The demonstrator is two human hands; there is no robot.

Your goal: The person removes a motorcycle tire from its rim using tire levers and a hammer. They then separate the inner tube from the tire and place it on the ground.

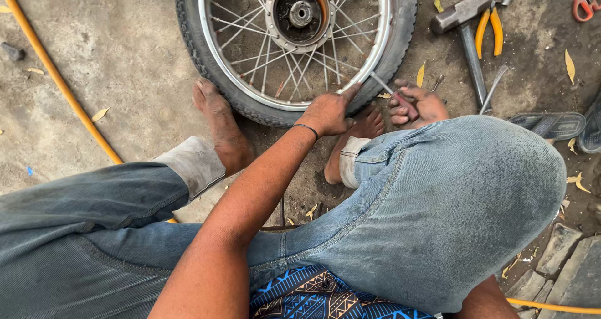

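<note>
A spoked motorcycle wheel [294,43] lies flat on the concrete floor [125,56] at the top middle, its black tyre [400,37] ringing a shiny rim, with the hub in its centre. The person sits over it in jeans, one knee filling the lower right and the other leg stretched along the lower left; one bare foot [219,125] rests against the tyre's near left edge and the other foot [363,131] sits just under its near edge. A yellow hose [56,75] runs diagonally down the floor's left side. A hammer [466,31] lies at the upper right just beside the wheel, with yellow-handled pliers [491,28] touching its head and red-handled scissors [585,3] in the top right corner. A grey sandal [551,125] lies at the right edge. The left hand [328,113], a thin band at its wrist, presses on the near edge of the wheel with its fingers closed down over the tyre and a fingertip reaching up to the rim. The right hand [416,105], just beside it past the knee, is clamped around the handle of a thin metal tool [382,83], whose tip goes in at the rim's edge between rim and tyre. Dry yellow leaves [570,65] are scattered over the floor.
</note>
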